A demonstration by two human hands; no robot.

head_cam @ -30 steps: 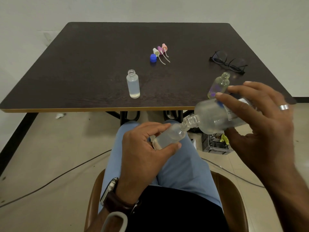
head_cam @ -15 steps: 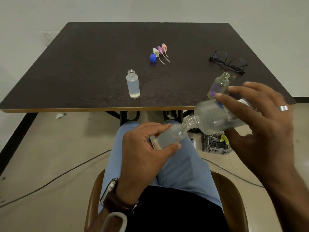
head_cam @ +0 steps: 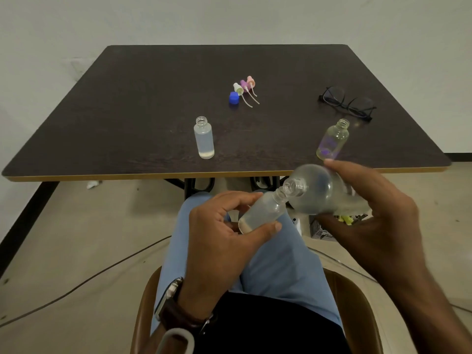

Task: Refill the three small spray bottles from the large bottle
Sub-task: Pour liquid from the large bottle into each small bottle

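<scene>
Hands hold both bottles off the table's near edge, left hand (head_cam: 219, 233) gripping the small spray bottle (head_cam: 263, 212), right hand (head_cam: 367, 213) gripping the tipped large bottle (head_cam: 313, 191), whose mouth looks barely aligned, so liquid could spill onto the lap.

A dark brown wood-grain table (head_cam: 153, 103) with a pale yellow edge band fills the middle, its black metal legs (head_cam: 190, 183) showing beneath. Behind it at 12 o'clock stands a plain off-white wall (head_cam: 229, 19). The beige floor (head_cam: 76, 238) carries a thin dark cable (head_cam: 84, 282) at 8 o'clock, and a brown chair (head_cam: 145, 302) sits at 6 o'clock.
</scene>
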